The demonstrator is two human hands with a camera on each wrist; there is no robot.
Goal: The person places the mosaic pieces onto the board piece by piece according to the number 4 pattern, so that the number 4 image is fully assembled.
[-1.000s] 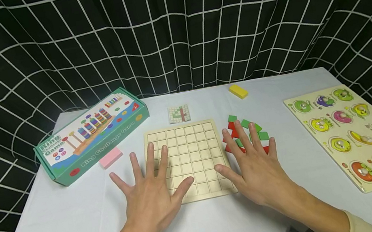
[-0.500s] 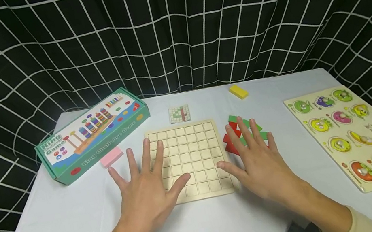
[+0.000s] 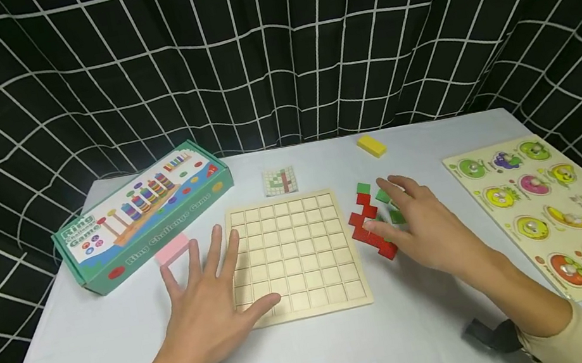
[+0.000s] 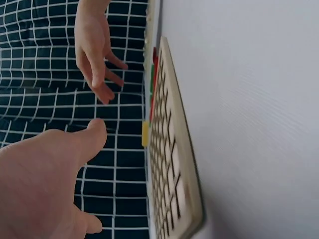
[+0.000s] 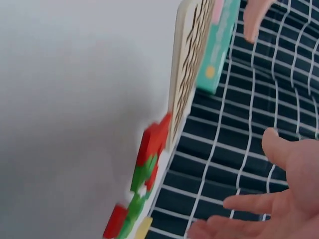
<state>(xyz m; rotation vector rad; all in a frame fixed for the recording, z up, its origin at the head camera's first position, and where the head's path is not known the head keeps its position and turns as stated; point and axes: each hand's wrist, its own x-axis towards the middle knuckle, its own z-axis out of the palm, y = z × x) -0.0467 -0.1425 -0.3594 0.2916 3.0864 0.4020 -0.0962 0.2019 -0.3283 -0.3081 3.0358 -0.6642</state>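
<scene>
Spread fingers mark my left hand [image 3: 203, 315], which hovers over the left edge of a gridded wooden board [image 3: 299, 263] and holds nothing. Farther right, my right hand [image 3: 429, 229] is over a loose group of red tiles [image 3: 386, 250] and green tiles [image 3: 363, 188]. Its fingers are slightly bent, thumb apart, and it covers part of the group in the head view. From the right wrist, that hand [image 5: 299, 194] appears raised above the table with nothing in its fingers. The left wrist view shows the board [image 4: 172, 144] edge-on below the left hand [image 4: 45, 174].
Behind the board lies a small grid pattern card [image 3: 279, 181]. A yellow block [image 3: 372, 146] is at the back right. The green Ring Challenge Game box [image 3: 143, 216] and a pink block [image 3: 172, 250] are at left. A fruit puzzle board [image 3: 558, 241] lies at right.
My right hand has moved right, off the board's edge, its fingers drawing closer together and bending over the tiles. The left hand has shifted slightly left and toward me, still spread.
</scene>
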